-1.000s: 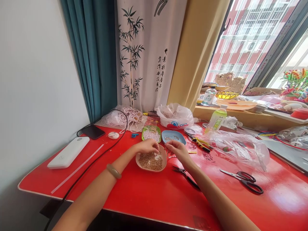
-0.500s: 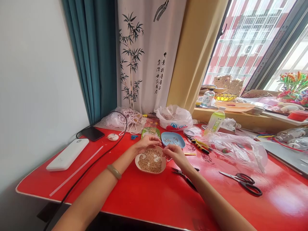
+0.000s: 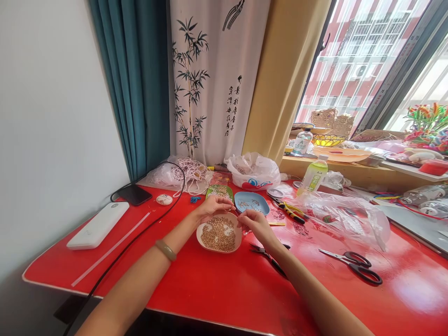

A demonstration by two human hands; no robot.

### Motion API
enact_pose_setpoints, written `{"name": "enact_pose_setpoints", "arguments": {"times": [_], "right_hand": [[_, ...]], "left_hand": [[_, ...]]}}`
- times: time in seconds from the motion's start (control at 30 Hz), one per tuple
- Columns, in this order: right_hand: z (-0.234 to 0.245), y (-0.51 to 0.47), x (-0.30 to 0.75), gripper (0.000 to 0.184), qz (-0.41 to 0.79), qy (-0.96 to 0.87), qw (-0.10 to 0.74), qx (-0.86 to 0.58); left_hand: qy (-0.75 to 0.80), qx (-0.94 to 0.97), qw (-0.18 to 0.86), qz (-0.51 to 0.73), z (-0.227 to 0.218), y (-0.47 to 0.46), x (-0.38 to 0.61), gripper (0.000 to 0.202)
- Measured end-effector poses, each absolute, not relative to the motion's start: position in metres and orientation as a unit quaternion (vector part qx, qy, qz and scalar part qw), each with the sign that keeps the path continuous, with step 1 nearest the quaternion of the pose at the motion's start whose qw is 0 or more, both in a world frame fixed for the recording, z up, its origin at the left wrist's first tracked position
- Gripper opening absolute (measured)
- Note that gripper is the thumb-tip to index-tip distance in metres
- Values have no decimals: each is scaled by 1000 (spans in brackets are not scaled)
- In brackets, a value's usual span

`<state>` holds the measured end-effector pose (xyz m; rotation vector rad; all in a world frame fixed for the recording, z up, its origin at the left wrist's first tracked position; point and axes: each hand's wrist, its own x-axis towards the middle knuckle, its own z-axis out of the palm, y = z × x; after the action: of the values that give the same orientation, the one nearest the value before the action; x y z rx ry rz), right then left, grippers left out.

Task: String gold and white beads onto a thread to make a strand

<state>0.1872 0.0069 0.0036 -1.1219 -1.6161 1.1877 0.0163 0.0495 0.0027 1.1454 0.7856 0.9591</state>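
Note:
Over the far rim of a white bowl (image 3: pixel 203 245) of small gold beads (image 3: pixel 220 233), my two hands face each other with fingertips close together. My left hand (image 3: pixel 217 206) pinches something too small to make out. The thumb and fingers of my right hand (image 3: pixel 255 221) are closed on a thin string; pale pink beads (image 3: pixel 247 231) show just below that hand. Behind the hands are a green tray (image 3: pixel 220 190) with beads and a blue tray (image 3: pixel 251 203) with small pieces. Dark-handled pliers (image 3: pixel 269 259) lie under my right forearm.
Scissors (image 3: pixel 353 266) and yellow-black pliers (image 3: pixel 292 212) lie on the red table (image 3: pixel 196 289) to the right. Plastic bags (image 3: pixel 345 217) and a drink bottle (image 3: pixel 313 175) stand beyond. On the left are a white power bank (image 3: pixel 98 225), a phone (image 3: pixel 135 194) and a black cable (image 3: pixel 135 238).
Almost nothing differs. My right hand's fingers have shifted very slightly, while my left hand stays in place over the bowl.

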Motion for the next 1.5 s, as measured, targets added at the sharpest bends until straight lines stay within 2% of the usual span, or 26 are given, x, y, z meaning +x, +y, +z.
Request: {"name": "enact_pose_setpoints", "arguments": {"times": [1.5], "right_hand": [[4, 6, 186, 11, 462, -647, 410, -447]], "left_hand": [[351, 489, 662, 446, -1, 51, 17, 24]]}}
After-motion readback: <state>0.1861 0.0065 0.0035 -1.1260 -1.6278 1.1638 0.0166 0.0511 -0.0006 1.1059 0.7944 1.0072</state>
